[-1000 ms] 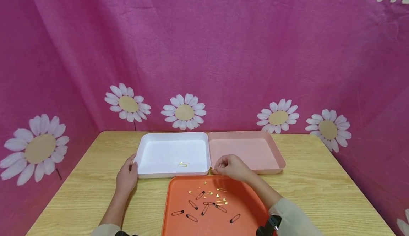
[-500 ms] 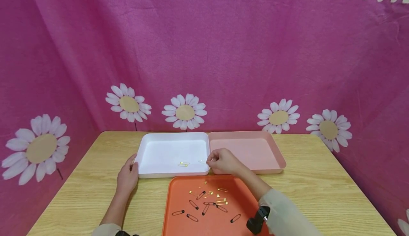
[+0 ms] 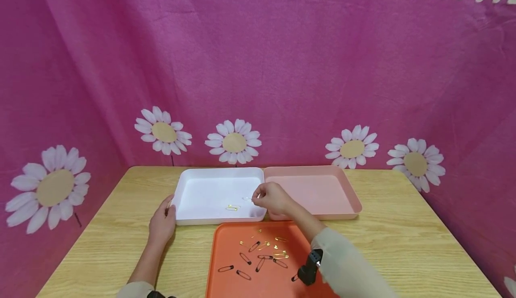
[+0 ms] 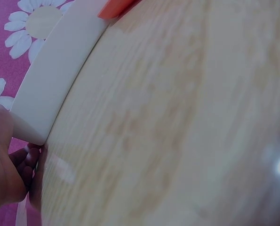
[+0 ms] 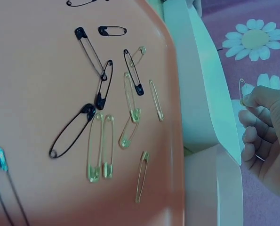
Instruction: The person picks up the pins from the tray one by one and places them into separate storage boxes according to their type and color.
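Observation:
My right hand (image 3: 272,198) pinches a gold safety pin (image 3: 247,199) between thumb and fingertips, over the right side of the white tray (image 3: 219,222). The right wrist view shows the safety pin (image 5: 242,89) sticking up from the pinch, the other fingers curled. Inside the white tray lie a few gold safety pins (image 3: 232,208). At that tray's left end, my left hand (image 3: 162,222) grips the near corner; in the left wrist view the thumb is against the wall (image 4: 60,80) and the fingers curl by the corner.
An orange tray (image 3: 242,289) in front holds several black safety pins (image 3: 243,274) and several gold safety pins (image 5: 108,146). A pink tray (image 3: 312,195) stands right against the white one. All rest on a wooden table (image 3: 403,244) before a magenta cloth (image 3: 258,65) with daisies.
My right hand has moved left and slightly away, from the pink tray's near left corner to over the white tray, carrying the gold safety pin. My left hand has stayed in place.

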A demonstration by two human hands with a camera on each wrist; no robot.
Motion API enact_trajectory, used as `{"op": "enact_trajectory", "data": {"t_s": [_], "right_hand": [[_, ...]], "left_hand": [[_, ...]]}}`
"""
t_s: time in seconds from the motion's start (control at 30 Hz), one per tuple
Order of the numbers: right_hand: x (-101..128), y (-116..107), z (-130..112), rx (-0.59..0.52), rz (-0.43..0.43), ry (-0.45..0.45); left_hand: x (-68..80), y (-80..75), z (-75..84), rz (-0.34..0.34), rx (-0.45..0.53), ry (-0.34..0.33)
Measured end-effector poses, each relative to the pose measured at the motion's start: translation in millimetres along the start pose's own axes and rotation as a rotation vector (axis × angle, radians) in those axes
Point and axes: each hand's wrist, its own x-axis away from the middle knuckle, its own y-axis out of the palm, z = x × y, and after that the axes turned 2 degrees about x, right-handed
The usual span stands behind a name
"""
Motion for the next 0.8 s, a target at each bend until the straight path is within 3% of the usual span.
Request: {"op": "enact_trajectory", "data": {"t_s": [0.8], "right_hand": [[-26, 24, -8, 0.110, -0.023, 0.063]], "left_hand": [[-1.7, 0.5, -2.6, 0.028, -0.007, 0.014]]}}
